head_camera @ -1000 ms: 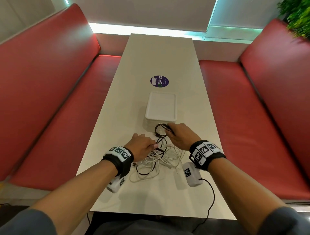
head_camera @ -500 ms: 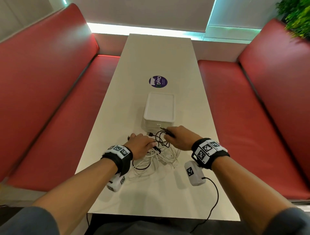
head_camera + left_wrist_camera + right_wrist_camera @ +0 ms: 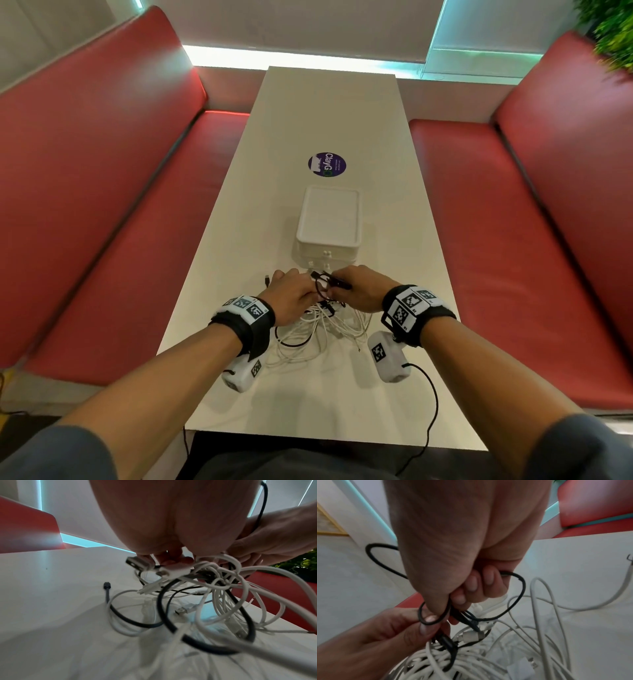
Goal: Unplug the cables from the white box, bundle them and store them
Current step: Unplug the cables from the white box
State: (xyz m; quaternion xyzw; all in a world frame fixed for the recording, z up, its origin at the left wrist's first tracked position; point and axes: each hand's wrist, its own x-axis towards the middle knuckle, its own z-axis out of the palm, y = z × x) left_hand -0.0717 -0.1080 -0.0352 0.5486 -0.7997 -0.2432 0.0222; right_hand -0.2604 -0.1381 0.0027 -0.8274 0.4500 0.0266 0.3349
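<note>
Bare table (image 3: 329,113) beyond white box (image 3: 329,222)

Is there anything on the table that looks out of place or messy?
Yes. The white and black cables lie in a loose tangle between the hands instead of a neat bundle, and one black plug pokes out alone, left of the left hand.

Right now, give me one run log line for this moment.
left hand: grips cable tangle | right hand: grips black cable | white box: closed
</note>
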